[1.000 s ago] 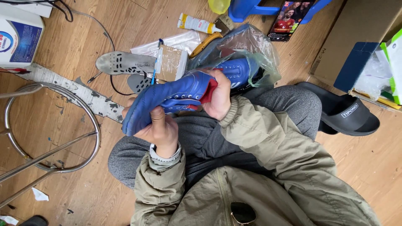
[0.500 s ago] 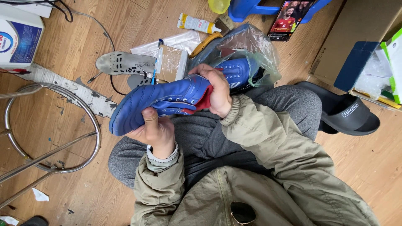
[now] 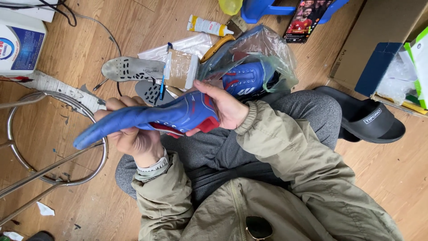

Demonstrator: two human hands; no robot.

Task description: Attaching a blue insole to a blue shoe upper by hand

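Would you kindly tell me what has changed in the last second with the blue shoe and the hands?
The blue shoe has turned in both hands, its toe swinging out leftward, so it now shows edge-on and flatter. The left hand still supports it from below and the right hand keeps its grip at the heel. The grey insoles and bagged shoe have not moved.

Olive jacket sleeves point(image 3: 285, 147), grey trousers point(image 3: 307, 111)
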